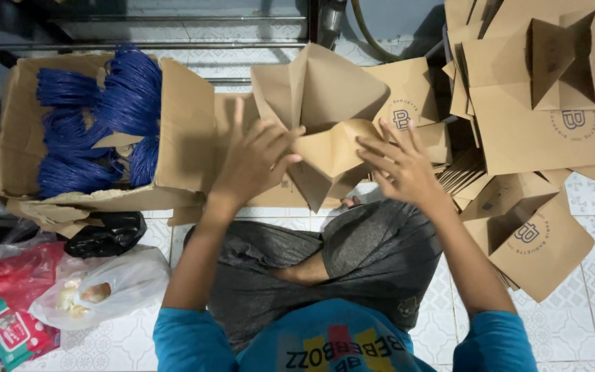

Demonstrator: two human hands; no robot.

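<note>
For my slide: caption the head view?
Both hands, left and right, fold a paper bag beside a box.

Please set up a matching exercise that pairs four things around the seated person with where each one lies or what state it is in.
Things:
1. blue cords
2. brown paper bag
3. black plastic bag
4. stack of folded paper bags

Places or states:
A. on the tiles at the person's right
B. half-folded under both hands
C. bundled inside the open cardboard box
D. crumpled on the floor beside the box's near flap

Pairs: 1-C, 2-B, 3-D, 4-A
</note>
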